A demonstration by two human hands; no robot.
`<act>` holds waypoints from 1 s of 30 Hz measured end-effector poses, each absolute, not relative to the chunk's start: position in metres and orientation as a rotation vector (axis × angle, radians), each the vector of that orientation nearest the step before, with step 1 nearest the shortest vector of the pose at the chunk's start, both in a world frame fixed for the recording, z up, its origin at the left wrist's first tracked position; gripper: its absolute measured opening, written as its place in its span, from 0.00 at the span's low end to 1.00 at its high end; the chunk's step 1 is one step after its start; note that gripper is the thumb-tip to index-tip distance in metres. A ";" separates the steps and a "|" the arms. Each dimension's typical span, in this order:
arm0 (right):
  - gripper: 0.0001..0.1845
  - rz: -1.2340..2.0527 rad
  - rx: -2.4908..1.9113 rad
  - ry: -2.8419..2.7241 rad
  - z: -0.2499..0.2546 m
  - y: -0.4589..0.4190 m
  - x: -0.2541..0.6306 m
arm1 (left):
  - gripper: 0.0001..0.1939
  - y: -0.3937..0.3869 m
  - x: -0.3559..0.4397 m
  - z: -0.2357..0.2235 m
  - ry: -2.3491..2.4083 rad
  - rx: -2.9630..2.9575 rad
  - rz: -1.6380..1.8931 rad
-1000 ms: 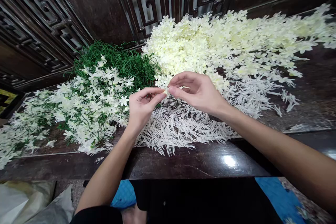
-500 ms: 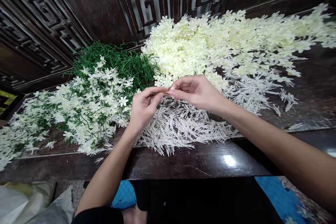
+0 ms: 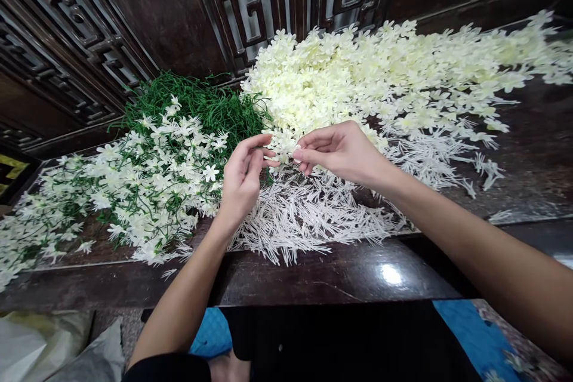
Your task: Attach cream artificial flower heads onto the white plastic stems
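Observation:
Between the thumb and fingertips of my right hand (image 3: 338, 154) is a small white artificial flower (image 3: 296, 153), mostly covered by the fingers. My left hand (image 3: 245, 172) is just left of it, thumb and fingers apart, with nothing visible in its grasp. Both hands hover over a heap of thin white stamens (image 3: 308, 221). Loose pale-yellow flower heads (image 3: 340, 80) are piled behind my right hand. Beyond my left hand is a tangle of green stems (image 3: 192, 104). Further left, white flowers on green stems (image 3: 156, 173) lie in a heap.
The heaps lie on a dark, glossy wooden bench (image 3: 340, 274). Carved wooden latticework (image 3: 255, 6) rises along its back. Pale plastic sacks (image 3: 58, 346) are on the floor at the lower left. Blue fabric (image 3: 470, 334) shows below the front edge.
My hands were together at a small white flower piece. Now they are apart; the left has opened and let go, while the right keeps the flower, slightly further right.

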State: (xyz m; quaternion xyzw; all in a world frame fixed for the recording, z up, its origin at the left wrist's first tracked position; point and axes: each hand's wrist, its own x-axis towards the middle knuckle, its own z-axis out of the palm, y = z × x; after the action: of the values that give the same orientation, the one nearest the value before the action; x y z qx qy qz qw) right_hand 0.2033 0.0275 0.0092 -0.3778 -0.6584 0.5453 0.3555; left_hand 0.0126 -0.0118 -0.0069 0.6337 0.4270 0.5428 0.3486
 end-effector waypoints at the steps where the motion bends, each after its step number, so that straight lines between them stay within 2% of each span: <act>1: 0.06 1.408 -0.956 -1.731 0.008 0.028 0.204 | 0.11 -0.012 0.013 -0.006 1.075 1.593 1.419; 5: 0.06 1.470 -0.851 -1.787 0.003 0.027 0.202 | 0.10 -0.011 0.012 -0.001 0.896 1.362 1.448; 10: 0.09 1.698 -0.691 -1.706 -0.003 0.024 0.197 | 0.10 -0.009 0.011 0.001 0.762 1.222 1.394; 20: 0.09 1.532 -0.723 -1.759 0.002 0.025 0.200 | 0.09 -0.011 0.010 -0.009 1.074 1.468 1.314; 30: 0.07 1.625 -0.666 -1.858 0.003 0.023 0.200 | 0.09 -0.013 0.010 0.000 0.929 1.378 1.239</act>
State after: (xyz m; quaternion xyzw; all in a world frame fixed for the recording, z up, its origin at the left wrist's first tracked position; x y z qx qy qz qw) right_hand 0.2003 0.0230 0.0032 -0.2493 -0.6959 0.6086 0.2883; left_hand 0.0104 -0.0134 -0.0001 0.5721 0.3856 0.5143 0.5094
